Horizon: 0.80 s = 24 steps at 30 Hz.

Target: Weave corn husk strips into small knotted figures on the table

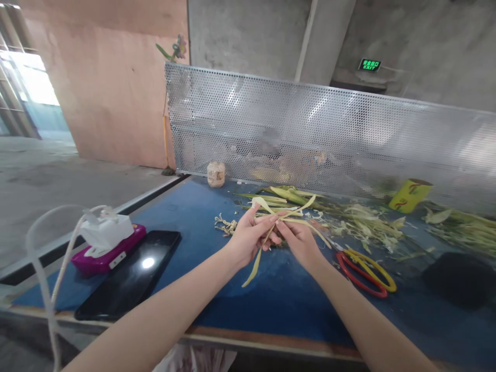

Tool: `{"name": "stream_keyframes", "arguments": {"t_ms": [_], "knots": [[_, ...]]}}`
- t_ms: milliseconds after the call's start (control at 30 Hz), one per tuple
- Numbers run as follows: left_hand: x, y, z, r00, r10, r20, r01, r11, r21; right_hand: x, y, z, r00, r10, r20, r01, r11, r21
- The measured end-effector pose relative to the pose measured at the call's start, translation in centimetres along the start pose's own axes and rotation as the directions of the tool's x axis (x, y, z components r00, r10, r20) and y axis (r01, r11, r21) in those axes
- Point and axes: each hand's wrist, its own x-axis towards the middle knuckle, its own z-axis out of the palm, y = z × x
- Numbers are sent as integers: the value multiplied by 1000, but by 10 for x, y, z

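Observation:
Over the middle of the blue table, several pale green-yellow leaf strips (310, 226) cross one another between my hands. They look like corn husk. My left hand (251, 230) pinches the strips where they cross, and one strip hangs below it toward the table. My right hand (297, 240) meets it at the same crossing, with thumb and fingertips closed on the strips. Strip ends fan out above and to the right. Scissors (366, 271) with red and yellow handles lie to the right of my right hand, and a small knotted bundle (226, 226) lies left of my left hand.
Loose husks (289, 195) and shredded leaves (364, 222) lie behind my hands. A black phone (132, 274) and a purple power strip (110, 250) with a white charger are at left. A jar (216, 174) and a yellow can (409, 196) stand by the perforated metal screen (240, 119).

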Motion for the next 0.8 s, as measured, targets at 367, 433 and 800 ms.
{"name": "stream_keyframes", "arguments": {"t_ms": [367, 433, 800], "knots": [[1, -3, -6, 997, 47, 67, -52, 996, 71, 0, 18, -8, 987, -124, -100, 72, 908, -413], [0, -1, -5, 995, 46, 86, -52, 996, 77, -1, 18, -9, 977, -194, -85, 132, 870, -475], [1, -1, -3, 997, -59, 46, 57, 997, 61, 1, 13, -17, 918, -397, 4, 329, 757, -565]]}}
